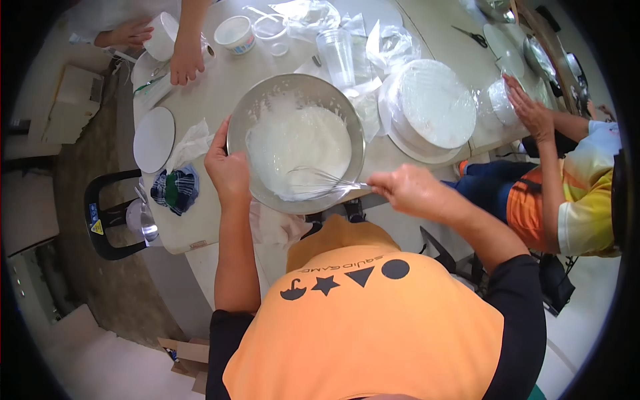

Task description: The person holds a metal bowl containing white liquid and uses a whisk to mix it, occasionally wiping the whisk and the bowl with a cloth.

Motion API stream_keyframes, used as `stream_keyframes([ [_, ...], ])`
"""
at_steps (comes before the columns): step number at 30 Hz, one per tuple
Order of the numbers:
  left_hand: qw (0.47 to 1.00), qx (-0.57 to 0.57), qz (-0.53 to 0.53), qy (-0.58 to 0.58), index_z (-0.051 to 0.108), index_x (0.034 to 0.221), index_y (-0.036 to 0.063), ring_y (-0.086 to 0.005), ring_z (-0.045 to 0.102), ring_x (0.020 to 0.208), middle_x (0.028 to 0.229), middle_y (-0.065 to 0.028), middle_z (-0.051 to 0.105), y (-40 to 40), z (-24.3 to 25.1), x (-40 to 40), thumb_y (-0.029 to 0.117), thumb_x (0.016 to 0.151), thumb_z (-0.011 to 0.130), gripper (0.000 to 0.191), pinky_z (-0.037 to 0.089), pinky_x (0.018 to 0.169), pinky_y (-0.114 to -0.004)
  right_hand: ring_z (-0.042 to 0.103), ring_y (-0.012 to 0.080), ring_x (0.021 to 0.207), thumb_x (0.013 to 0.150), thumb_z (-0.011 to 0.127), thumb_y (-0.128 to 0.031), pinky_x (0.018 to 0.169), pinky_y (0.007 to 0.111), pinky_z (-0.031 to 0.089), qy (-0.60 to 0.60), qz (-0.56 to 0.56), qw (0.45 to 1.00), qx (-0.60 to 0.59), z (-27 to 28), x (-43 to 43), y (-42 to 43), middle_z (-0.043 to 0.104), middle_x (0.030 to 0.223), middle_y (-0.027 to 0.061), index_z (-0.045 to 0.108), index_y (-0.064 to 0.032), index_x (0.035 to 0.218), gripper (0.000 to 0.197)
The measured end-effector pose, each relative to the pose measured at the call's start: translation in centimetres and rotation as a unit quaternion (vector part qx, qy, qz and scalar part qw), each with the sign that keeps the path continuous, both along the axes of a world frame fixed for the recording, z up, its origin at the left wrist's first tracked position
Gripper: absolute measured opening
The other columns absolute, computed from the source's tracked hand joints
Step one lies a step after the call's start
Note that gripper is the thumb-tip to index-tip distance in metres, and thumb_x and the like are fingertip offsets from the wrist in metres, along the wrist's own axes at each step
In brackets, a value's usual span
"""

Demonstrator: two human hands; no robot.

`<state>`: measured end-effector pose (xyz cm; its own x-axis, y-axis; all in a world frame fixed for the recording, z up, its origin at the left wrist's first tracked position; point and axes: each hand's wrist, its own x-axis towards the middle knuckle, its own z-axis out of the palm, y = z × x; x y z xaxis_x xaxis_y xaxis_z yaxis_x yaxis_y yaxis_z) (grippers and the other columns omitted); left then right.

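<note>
A large stainless steel mixing bowl (239, 107) sits before me, tilted towards me, at the near side of the table. Creamy white mixture (300, 140) fills much of it, and splashes cling to the inner wall. My left hand (226, 167) grips the bowl's left rim, its thumb on the near side. In my right hand (405, 192) is the handle of a wire balloon whisk (325, 182). The whisk's wires lie low in the bowl, partly sunk in the mixture near the front right wall.
Right of the bowl stands a plastic-wrapped round white cake (440, 105) on a board. Clear plastic cups (336, 57) and a white tub (234, 35) stand behind. Checked cloth (176, 190) and a round board (154, 140) lie left. Co-workers' hands (186, 62) work at far left and right (532, 110).
</note>
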<state>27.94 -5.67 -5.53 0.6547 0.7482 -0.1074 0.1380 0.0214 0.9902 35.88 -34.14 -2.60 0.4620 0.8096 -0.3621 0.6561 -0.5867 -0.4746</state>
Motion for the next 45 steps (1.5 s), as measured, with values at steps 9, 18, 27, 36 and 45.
stream_keyframes([
  [9, 0.999, -0.039, 0.002, 0.012, 0.057, 0.124, -0.0016, -0.0161, 0.060, 0.102, 0.117, -0.0114, 0.062, -0.5, 0.7, -0.1, -0.018, 0.073, 0.042, 0.056, 0.045, 0.089, -0.024, 0.063, 0.0337, 0.069, 0.090, 0.052, -0.023, 0.059, 0.043, 0.048, 0.029, -0.018, 0.990, 0.139, -1.6, 2.3, 0.0, 0.064, 0.073, 0.0158, 0.062, -0.0147, 0.097, 0.015],
  [18, 0.999, -0.026, 0.029, 0.010, 0.056, 0.125, -0.0020, -0.0156, 0.060, 0.102, 0.119, -0.0111, 0.062, -0.9, 0.6, -0.4, -0.019, 0.070, 0.041, 0.059, 0.044, 0.089, -0.024, 0.065, 0.0310, 0.072, 0.085, 0.055, -0.016, 0.062, 0.041, 0.050, -0.048, -0.057, 0.997, 0.018, -2.4, 3.7, 0.7, 0.066, 0.079, 0.0147, 0.063, -0.0136, 0.097, 0.014],
  [27, 0.999, 0.007, 0.040, 0.028, 0.056, 0.126, -0.0006, -0.0161, 0.060, 0.103, 0.119, -0.0110, 0.062, -1.6, 0.9, -0.3, -0.019, 0.069, 0.039, 0.062, 0.044, 0.089, -0.023, 0.063, 0.0326, 0.070, 0.088, 0.053, -0.017, 0.061, 0.042, 0.049, -0.047, -0.031, 0.998, -0.022, -3.2, 3.9, -0.1, 0.066, 0.076, 0.0144, 0.062, -0.0128, 0.100, 0.016],
  [36, 0.998, -0.015, 0.056, 0.039, 0.057, 0.125, 0.0006, -0.0162, 0.058, 0.108, 0.122, -0.0106, 0.060, -2.0, 1.2, -0.5, -0.019, 0.068, 0.039, 0.063, 0.042, 0.093, -0.024, 0.064, 0.0326, 0.074, 0.090, 0.050, -0.023, 0.064, 0.046, 0.049, 0.012, 0.068, 0.997, -0.034, -0.1, 3.5, 0.1, 0.066, 0.079, 0.0141, 0.062, -0.0142, 0.101, 0.018],
  [45, 0.997, -0.001, 0.065, 0.042, 0.056, 0.126, 0.0008, -0.0158, 0.060, 0.103, 0.122, -0.0107, 0.060, -2.6, 1.4, -0.5, -0.019, 0.068, 0.039, 0.063, 0.045, 0.087, -0.023, 0.064, 0.0321, 0.072, 0.087, 0.053, -0.020, 0.062, 0.045, 0.050, 0.006, 0.072, 0.995, 0.063, -1.1, 5.5, -0.1, 0.064, 0.072, 0.0138, 0.061, -0.0126, 0.094, 0.013],
])
